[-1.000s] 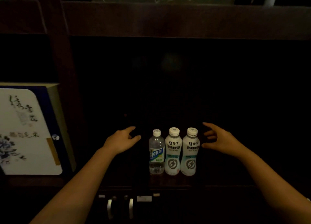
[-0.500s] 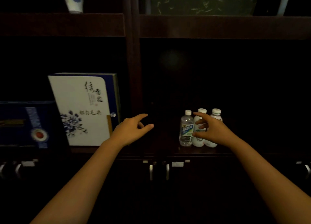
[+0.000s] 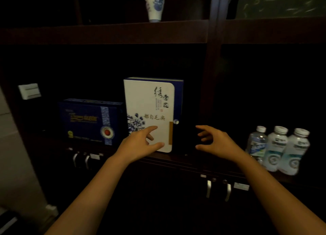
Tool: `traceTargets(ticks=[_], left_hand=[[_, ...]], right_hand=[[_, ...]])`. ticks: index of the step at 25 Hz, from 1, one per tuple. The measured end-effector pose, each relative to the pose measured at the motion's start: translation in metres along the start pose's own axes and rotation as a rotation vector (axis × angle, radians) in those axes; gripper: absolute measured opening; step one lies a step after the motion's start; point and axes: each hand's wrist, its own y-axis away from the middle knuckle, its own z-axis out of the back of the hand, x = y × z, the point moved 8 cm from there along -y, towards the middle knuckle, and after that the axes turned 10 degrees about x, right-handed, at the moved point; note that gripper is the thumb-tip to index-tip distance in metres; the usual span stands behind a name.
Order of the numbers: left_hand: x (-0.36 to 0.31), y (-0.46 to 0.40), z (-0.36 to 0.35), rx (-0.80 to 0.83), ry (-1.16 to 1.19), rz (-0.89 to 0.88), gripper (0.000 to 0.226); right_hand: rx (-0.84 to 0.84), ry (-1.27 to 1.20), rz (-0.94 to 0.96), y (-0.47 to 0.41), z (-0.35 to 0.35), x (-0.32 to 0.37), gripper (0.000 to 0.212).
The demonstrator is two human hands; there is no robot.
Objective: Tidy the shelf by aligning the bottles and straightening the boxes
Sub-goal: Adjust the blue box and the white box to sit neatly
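Note:
A tall white box (image 3: 150, 109) with blue flowers and calligraphy stands upright on the dark shelf (image 3: 178, 158), turned slightly. To its left a lower dark blue box (image 3: 90, 121) stands with a red dot on its front. Three bottles (image 3: 278, 149) stand side by side at the right: one clear, two white. My left hand (image 3: 141, 143) is open in front of the white box's lower part; whether it touches is unclear. My right hand (image 3: 215, 141) is open, just right of that box, holding nothing.
A blue-and-white porcelain vase (image 3: 154, 4) stands on the upper shelf. A wooden upright (image 3: 210, 75) divides the box bay from the bottle bay. Cabinet doors with metal handles (image 3: 218, 188) lie below the shelf. A white wall switch (image 3: 30, 90) is at the left.
The view has swung left from the bottles to the boxes. Both hands have left the bottles and now hover at the white box, one on each side of its right edge.

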Motion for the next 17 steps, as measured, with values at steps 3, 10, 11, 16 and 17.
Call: traceTargets(ticks=[3,10,11,16,17], left_hand=[[0.051,0.000,0.011,0.017,-0.022,0.050,0.076],[0.163,-0.040,0.086,-0.033,-0.130,0.130,0.079],[0.175,-0.042,0.097,-0.055,-0.135,0.136,0.079],[0.256,-0.049,0.149,-0.120,-0.118,0.180,0.078],[0.272,-0.052,0.160,-0.149,-0.118,0.188,0.078]], right_hand=[[0.052,0.005,0.020,-0.043,-0.043,0.014,0.071],[0.109,-0.021,0.084,-0.172,-0.105,0.062,0.065],[0.125,-0.040,0.106,-0.185,-0.110,0.072,0.063],[0.156,-0.070,0.156,-0.245,-0.148,0.114,0.061],[0.136,-0.067,0.149,-0.257,-0.156,0.121,0.062]])
